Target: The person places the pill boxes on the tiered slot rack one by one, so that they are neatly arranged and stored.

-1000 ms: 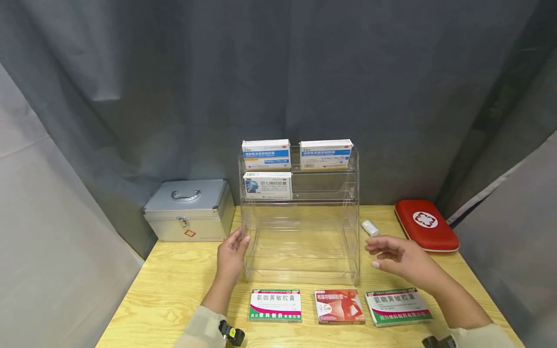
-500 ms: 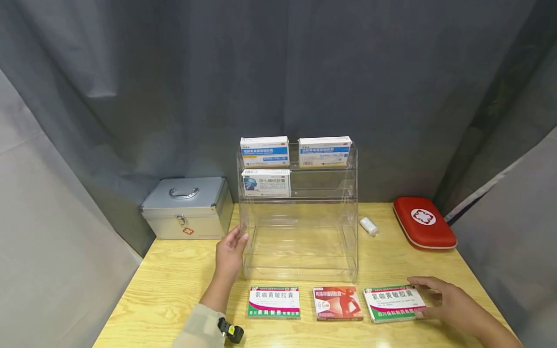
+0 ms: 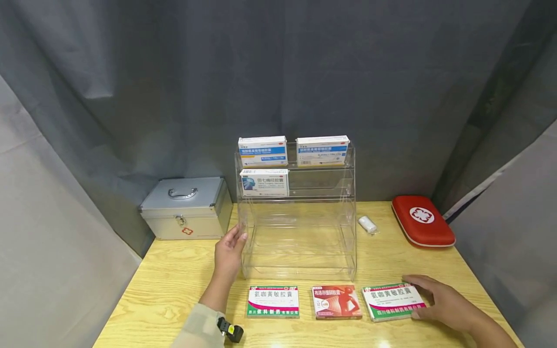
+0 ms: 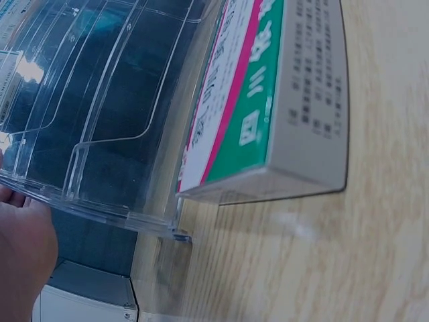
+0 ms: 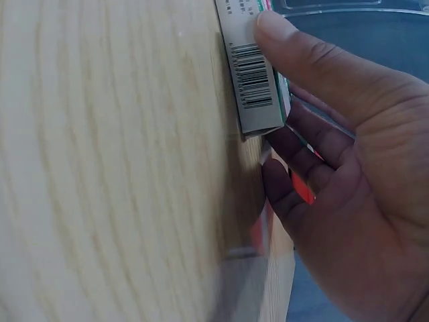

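Observation:
A clear tiered display rack (image 3: 300, 261) stands mid-table. My left hand (image 3: 228, 256) grips its left side edge between thumb and fingers; in the left wrist view part of that hand (image 4: 27, 251) shows beside the clear wall. On the right, my right hand (image 3: 444, 302) pinches the right end of a green-and-white medicine box (image 3: 391, 302). The right wrist view has the thumb against this box's barcode side (image 5: 251, 77), fingers behind it. A red medicine box (image 3: 336, 302) and another green-and-white medicine box (image 3: 273, 302) lie flat in front of the rack.
Two blue-and-white medicine boxes (image 3: 263, 151) stand on the rack's top tier, and a white medicine box (image 3: 264, 183) one tier below. A silver first-aid case (image 3: 184, 212) sits left, a red zip case (image 3: 424, 222) right. A small white wrapped roll (image 3: 367, 224) lies near the rack.
My right hand has come down and toward the right from beside the rack, onto the right-hand green-and-white medicine box, and its fingers have closed on the end. The left hand stays at the rack.

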Tool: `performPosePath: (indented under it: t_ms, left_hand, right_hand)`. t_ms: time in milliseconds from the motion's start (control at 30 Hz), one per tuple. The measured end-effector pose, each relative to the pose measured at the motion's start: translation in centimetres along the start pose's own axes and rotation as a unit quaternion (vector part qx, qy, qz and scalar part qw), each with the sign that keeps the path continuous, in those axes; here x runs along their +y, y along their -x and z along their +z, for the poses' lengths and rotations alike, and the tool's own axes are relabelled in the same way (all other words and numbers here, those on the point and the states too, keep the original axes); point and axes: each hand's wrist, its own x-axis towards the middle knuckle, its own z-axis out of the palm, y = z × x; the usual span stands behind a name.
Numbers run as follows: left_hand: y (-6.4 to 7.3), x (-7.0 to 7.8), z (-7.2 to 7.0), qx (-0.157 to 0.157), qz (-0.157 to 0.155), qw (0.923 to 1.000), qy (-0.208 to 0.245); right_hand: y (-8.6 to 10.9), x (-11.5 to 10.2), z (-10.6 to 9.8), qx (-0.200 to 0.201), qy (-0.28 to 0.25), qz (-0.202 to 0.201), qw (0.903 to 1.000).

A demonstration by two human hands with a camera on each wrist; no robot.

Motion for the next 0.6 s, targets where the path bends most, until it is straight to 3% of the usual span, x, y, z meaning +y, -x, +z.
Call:
performPosePath:
  t_ms: [167, 600]
  left_hand:
    - [0.1, 0.0, 0.0, 0.004, 0.005, 1.0000, -0.002]
    - [0.1, 0.0, 0.1, 0.008, 0.002, 1.0000, 0.002]
  right_hand:
    - [-0.3, 0.4, -0.2, 0.013, 0.005, 0.020, 0.9997]
    - [-0.3, 1.7, -0.9, 0.133, 0.010, 0.048, 0.9898]
